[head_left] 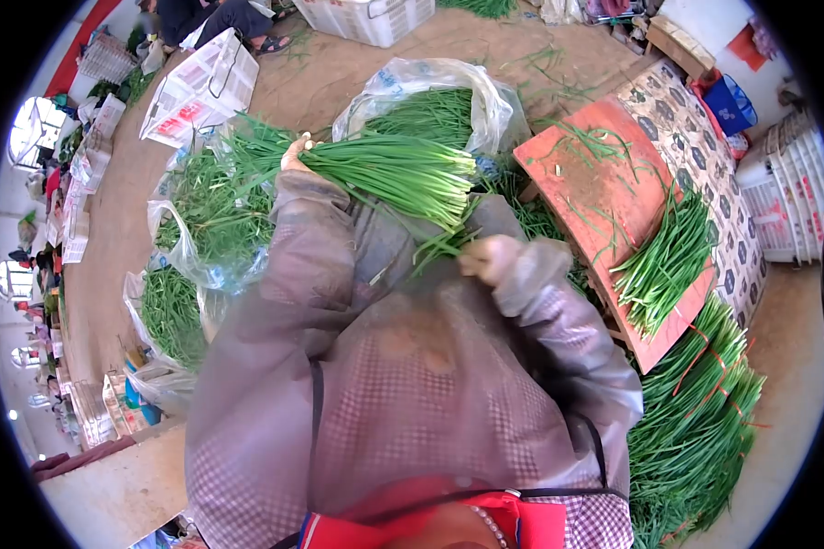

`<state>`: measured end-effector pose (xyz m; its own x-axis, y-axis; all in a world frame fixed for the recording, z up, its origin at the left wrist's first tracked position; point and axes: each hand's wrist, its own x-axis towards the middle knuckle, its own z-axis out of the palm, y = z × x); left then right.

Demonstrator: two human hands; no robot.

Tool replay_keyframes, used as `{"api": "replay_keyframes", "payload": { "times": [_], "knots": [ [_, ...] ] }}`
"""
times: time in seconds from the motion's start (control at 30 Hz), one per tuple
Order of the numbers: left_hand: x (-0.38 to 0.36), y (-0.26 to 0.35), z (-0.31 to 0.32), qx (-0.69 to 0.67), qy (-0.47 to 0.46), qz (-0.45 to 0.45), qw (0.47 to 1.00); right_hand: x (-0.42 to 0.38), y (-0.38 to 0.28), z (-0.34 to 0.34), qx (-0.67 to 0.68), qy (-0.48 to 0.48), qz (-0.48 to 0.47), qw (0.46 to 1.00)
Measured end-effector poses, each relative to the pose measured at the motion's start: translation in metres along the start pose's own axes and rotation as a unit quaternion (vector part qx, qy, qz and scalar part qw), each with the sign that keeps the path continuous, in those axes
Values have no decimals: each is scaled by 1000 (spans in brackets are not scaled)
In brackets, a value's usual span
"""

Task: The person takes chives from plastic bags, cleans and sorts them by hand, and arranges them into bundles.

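My left hand (295,154) is closed around a thick bunch of garlic chives (389,174), held out above my lap. The pale cut ends point right and the leafy ends trail left. Lower and to the right, my right hand (490,259) is closed and slightly blurred. A few loose chive strands (439,247) run into its fingers. Beside it stands a low red board (581,169), with another bunch of chives (668,261) lying on its right part.
Open plastic bags of chives (426,117) stand ahead and at left (215,206). Tied chive bundles (696,430) are piled at right. White crates stand ahead (201,87) and stacked (783,192) far right. Another person (238,20) sits at the upper left.
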<state>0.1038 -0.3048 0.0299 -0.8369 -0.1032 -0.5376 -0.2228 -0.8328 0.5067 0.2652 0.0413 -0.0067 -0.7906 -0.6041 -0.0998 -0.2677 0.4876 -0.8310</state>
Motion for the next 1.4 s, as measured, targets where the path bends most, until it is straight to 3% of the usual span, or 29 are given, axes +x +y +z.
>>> {"api": "replay_keyframes", "payload": {
  "times": [0.03, 0.1, 0.17, 0.2, 0.27, 0.37, 0.47, 0.53, 0.57, 0.6, 0.67, 0.7, 0.8, 0.97, 1.03, 1.13, 1.17, 1.2, 1.3, 1.4],
  "knots": [
    [5, 0, -4, -24, -7, 7, 1000, -24, 16, -14, -121, -19, 134, 983],
    [10, 0, -12, -46, -11, 13, 999, -63, -46, -58, -442, -20, 183, 878],
    [15, 1, -14, -38, -48, -12, 998, -52, -57, -66, -368, 117, 262, 884],
    [12, -2, -10, -36, -49, -15, 998, -51, -17, -63, -332, 207, 113, 913],
    [0, -5, 2, -27, -29, -4, 999, -19, -64, -61, -173, 305, -26, 936],
    [3, -7, 3, -25, -41, -12, 999, 20, -100, -38, -252, 286, -84, 920],
    [-10, -11, 13, 5, -1, 29, 1000, 43, -85, -19, -300, 265, -113, 910],
    [-5, -7, 4, 6, -13, 36, 999, 37, -87, -17, -119, 303, -100, 940],
    [-2, -3, 0, 3, -34, 19, 999, 28, -87, -22, -116, 303, -116, 939],
    [1, -1, -2, 0, -56, 1, 998, 23, -75, -19, -15, 297, -65, 953],
    [7, -1, -5, 2, -48, 7, 999, 12, -45, -32, 131, 280, -85, 947],
    [9, -2, -8, 6, -38, 14, 999, 7, -45, -33, 318, 298, 36, 899],
    [22, -10, -15, -37, -38, 15, 998, 16, -37, -56, 265, 281, 65, 920],
    [11, -15, -4, 1, -35, 15, 999, 54, -49, -47, 410, 251, 92, 872],
    [7, -14, -2, 1, -35, 5, 999, 64, -51, -42, 574, 238, 78, 780],
    [10, -8, -7, 10, -25, 0, 1000, 71, -44, -35, 554, 233, 64, 796],
    [22, -3, -17, 1, -57, -21, 998, 76, -35, -29, 491, 242, 67, 834],
    [23, -2, -18, -7, -89, -43, 995, 77, -38, -28, 492, 243, 70, 833],
    [23, -4, -16, -14, -70, -45, 996, 81, -39, -25, 593, 266, 113, 752],
    [18, -7, -16, -18, -76, -46, 996, 82, -29, -19, 577, 262, 102, 767]
  ]
}}
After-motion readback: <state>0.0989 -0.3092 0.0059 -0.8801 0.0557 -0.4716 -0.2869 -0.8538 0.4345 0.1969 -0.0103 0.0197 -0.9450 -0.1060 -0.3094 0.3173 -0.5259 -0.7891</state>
